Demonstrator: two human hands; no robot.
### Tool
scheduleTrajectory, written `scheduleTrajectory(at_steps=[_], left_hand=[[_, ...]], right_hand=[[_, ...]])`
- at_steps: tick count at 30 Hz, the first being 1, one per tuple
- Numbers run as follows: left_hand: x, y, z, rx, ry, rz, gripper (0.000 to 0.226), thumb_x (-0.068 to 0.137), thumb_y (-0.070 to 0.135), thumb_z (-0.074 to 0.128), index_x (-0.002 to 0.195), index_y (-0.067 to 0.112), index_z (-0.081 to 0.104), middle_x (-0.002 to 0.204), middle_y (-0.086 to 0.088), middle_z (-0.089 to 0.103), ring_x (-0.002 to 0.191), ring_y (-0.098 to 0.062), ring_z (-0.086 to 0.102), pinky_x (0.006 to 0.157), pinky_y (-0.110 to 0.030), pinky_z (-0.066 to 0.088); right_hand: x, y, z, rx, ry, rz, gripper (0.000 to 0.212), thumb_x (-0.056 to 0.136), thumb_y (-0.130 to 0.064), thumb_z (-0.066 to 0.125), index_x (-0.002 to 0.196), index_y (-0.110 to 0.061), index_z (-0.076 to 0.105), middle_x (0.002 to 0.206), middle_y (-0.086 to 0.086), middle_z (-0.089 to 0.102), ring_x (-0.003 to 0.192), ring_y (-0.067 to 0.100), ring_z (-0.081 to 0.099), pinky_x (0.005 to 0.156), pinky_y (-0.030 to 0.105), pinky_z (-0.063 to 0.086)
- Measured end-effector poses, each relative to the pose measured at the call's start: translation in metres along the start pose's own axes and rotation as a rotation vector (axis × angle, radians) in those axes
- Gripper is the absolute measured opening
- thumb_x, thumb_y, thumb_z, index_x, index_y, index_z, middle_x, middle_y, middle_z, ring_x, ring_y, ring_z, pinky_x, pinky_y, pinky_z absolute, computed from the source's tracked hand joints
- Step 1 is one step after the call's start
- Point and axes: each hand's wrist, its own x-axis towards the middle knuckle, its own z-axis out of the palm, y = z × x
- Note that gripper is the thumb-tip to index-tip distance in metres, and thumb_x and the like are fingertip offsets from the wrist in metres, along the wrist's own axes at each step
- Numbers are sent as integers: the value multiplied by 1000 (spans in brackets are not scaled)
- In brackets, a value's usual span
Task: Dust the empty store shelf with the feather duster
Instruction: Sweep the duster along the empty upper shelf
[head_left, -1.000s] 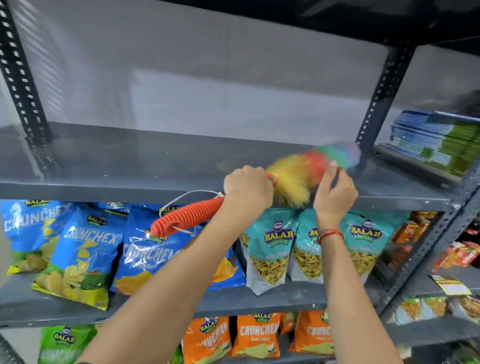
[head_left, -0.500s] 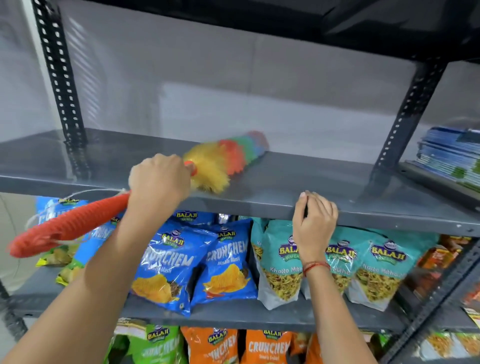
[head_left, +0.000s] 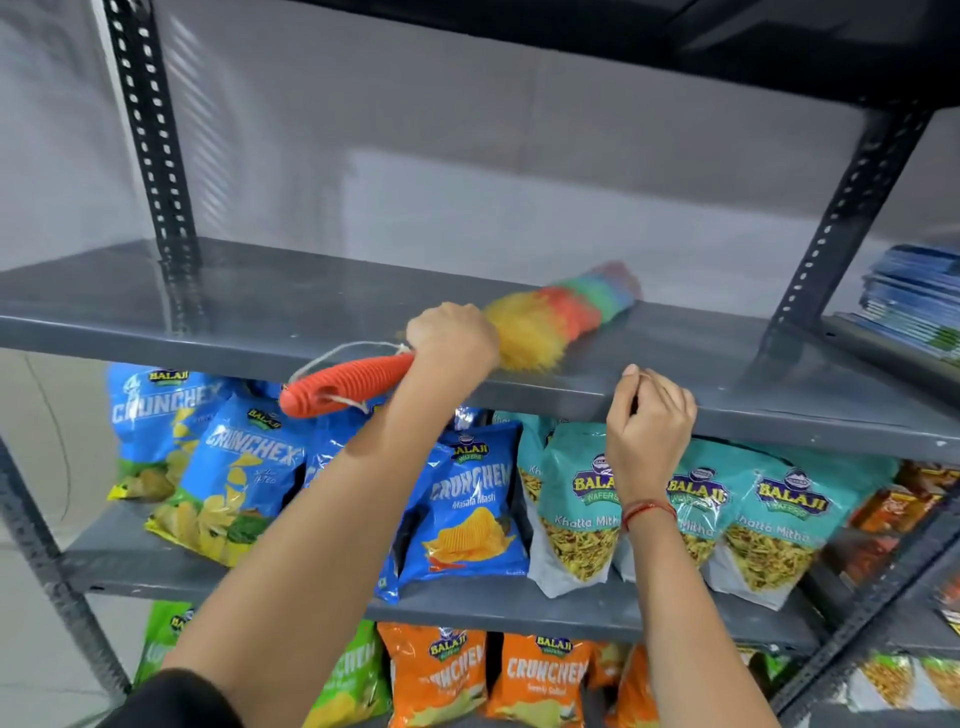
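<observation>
The empty grey metal shelf (head_left: 208, 301) runs across the middle of the view. A feather duster (head_left: 561, 317) with a rainbow head lies on the shelf surface, its orange ribbed handle sticking out past the front edge toward the lower left. My left hand (head_left: 452, 338) is closed around the duster where handle meets head. My right hand (head_left: 649, 415) rests on the shelf's front edge to the right of the duster, fingers curled over the lip.
Blue chip bags (head_left: 234, 467) and teal snack bags (head_left: 582, 509) fill the shelf below; orange bags (head_left: 540, 680) sit lower still. Perforated uprights stand at the left (head_left: 145, 130) and right (head_left: 852, 208). Stacked blue booklets (head_left: 919, 296) lie on the neighbouring shelf.
The duster swept left along the shelf, then back toward the right. My right hand dropped from the duster head onto the shelf's front edge and stays there.
</observation>
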Motion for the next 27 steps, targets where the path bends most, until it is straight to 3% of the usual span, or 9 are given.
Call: scheduleTrajectory(at_steps=[4,9,12,16,18,22,24,27], left_hand=[[3,-44,-9,-14,5,-142,41,96,32,42,128,9,54,133,-14,53,121,-32,51,94,-38,41],[-18,-100,-22,-29,110,-277,54,93,48,43,123,6,57,127,-22,56,115,-38,54,93,-41,41],[-35,-97,-22,-104,101,-201,58,93,53,39,122,6,56,123,-26,56,110,-41,54,90,-42,43],[-50,-53,-8,-156,-22,63,44,95,43,31,128,24,53,115,-20,58,100,-37,57,83,-41,46],[-54,-28,1,-160,-70,115,43,96,46,34,120,20,58,111,-18,61,97,-35,59,79,-39,46],[-53,-16,15,-142,-92,91,49,96,50,36,108,8,59,105,-16,62,90,-33,58,71,-35,40],[-46,-35,12,-106,-82,54,44,95,46,37,114,13,59,103,-16,60,85,-31,55,72,-35,40],[-31,-75,1,-101,-131,-29,41,94,43,38,128,27,56,115,-16,58,99,-34,58,87,-37,48]], right_hand=[[-1,-4,-1,-11,19,2,39,96,-20,42,78,-1,71,81,11,75,87,27,66,90,36,41],[-2,-10,0,-20,34,44,31,95,-13,50,75,0,71,78,12,75,85,27,67,91,37,44],[-2,-11,-1,-14,37,47,34,95,-13,48,72,0,70,75,12,74,81,27,67,89,39,45],[0,-10,-2,-18,47,47,46,97,-21,38,72,1,69,79,15,75,82,30,67,88,38,44],[0,-8,-1,-35,18,42,53,98,-25,31,72,2,69,79,17,74,82,31,66,89,37,42],[1,-6,-1,-26,-4,58,49,98,-24,34,76,2,71,83,16,75,86,29,64,90,35,39],[0,-8,-1,-10,27,54,42,97,-19,41,75,2,70,80,16,75,83,30,65,87,36,42],[1,-10,-2,12,44,68,43,96,-20,42,69,2,68,74,16,73,79,32,65,87,39,45]])
